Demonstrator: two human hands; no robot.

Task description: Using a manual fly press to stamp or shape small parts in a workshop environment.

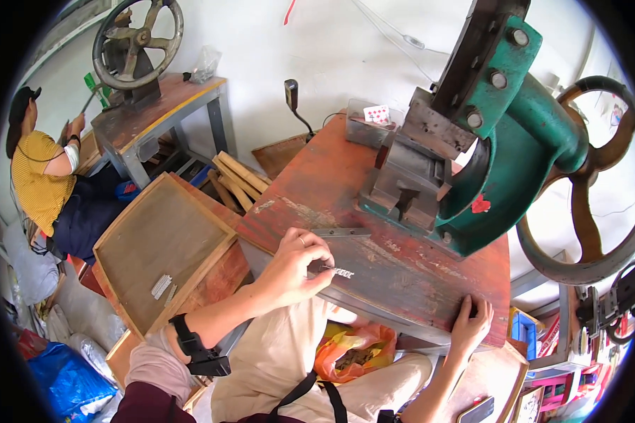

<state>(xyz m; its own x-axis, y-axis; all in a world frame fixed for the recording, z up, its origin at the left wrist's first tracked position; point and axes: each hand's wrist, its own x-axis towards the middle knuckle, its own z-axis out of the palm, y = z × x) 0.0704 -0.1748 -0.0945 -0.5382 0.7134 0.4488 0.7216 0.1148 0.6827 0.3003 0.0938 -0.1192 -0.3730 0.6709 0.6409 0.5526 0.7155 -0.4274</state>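
Note:
My left hand (300, 266) is closed in a pinch on a small silver metal piece (343, 273) with a toothed or linked edge, just above the worn red-brown worktable (310, 190). My right hand (471, 323) lies on the table's near right edge, fingers slightly bent and apart, holding nothing. Beyond the left hand, a flat metal bar (341, 232) with holes lies on the tabletop. A green hand press (501, 190) stands at the far right of the table, with a steel die block (410, 176) under its ram. No hand touches the press.
At left, a wood-framed tray (166, 233) holds several small silver pieces (161, 286). An orange plastic bag (356, 352) hangs below the table edge by my lap. A clear bin (363, 127) sits behind. The press handwheel (585, 183) juts right. A co-worker (46, 176) sits at another press.

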